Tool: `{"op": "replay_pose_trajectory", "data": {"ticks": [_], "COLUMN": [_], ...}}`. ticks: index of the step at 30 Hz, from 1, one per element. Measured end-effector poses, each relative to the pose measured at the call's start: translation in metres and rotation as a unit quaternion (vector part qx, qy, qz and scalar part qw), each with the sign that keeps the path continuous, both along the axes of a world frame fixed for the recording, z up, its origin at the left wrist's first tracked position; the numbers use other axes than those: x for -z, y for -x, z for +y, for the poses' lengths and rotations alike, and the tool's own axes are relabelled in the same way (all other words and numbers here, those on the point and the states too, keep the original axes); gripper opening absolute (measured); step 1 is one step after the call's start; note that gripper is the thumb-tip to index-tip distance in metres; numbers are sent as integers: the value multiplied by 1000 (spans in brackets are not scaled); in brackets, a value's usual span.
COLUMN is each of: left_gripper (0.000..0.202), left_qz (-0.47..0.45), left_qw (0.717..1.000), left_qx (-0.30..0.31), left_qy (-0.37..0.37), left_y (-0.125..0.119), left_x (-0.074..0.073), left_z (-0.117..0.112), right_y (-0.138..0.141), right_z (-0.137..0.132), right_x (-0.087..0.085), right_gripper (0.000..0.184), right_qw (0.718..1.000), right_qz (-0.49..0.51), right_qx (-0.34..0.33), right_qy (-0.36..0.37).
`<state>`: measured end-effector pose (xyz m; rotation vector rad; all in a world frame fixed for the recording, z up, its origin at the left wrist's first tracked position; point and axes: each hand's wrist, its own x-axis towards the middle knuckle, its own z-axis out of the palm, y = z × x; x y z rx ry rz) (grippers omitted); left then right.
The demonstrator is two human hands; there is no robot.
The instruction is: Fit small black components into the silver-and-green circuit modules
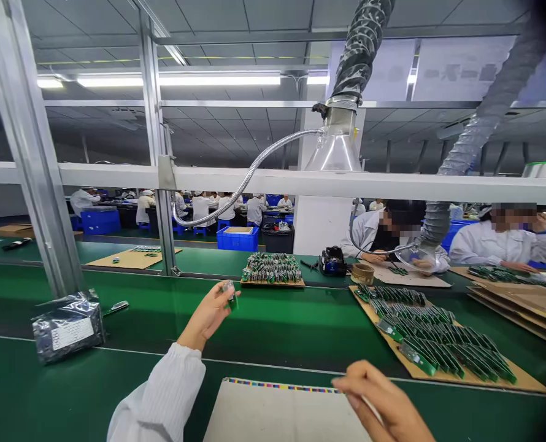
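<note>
My left hand (208,313) is stretched out over the green conveyor belt (291,325), fingers pinched on a small green circuit board (229,293). My right hand (383,402) is low at the front, over a grey card sheet (273,414), with its fingers curled around a thin pale object that I cannot make out. A cardboard sheet (526,382) covered with several rows of green circuit boards (434,334) lies to the right of my hands. A smaller stack of boards (272,269) sits on cardboard just beyond my left hand.
A silver anti-static bag (68,325) lies at the left by a metal upright (34,159). A fume hood (336,147) hangs overhead on a hose. Two people in white coats (503,245) work across the belt, by a tape roll (362,273) and a black tool (332,261).
</note>
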<state>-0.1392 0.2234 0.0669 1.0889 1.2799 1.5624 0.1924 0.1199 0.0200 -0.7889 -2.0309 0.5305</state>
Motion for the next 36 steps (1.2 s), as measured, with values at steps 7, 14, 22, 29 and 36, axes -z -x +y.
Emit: {"op": "replay_pose_trajectory", "data": {"ticks": [7,14,22,29,36], "left_gripper": [22,30,24,32,35], "left_qz": [-159,-203,-126,-86,-59], "left_qw": [972,906,932,946,954], "left_qx": [170,362,339,309,294], "left_qy": [16,82,43,41,5], "left_y": [-117,-152,-160,-162,-163], "left_x": [-33,-34,-23,-26,-28], "left_z": [-70,-130,-151,-161,-167], "right_y": [-5,-10,-6,7,7], "right_z": [-31,-54,-64,-64,-70], "right_x": [-70,-82,-89,-78,-86], "right_gripper": [6,18,25,35,31], "right_qw": [981,978,976,974,963], "right_qz": [133,104,67,141,74], "right_qx": [102,66,33,20,63], "right_qy": [-97,-167,-206,-177,-252]}}
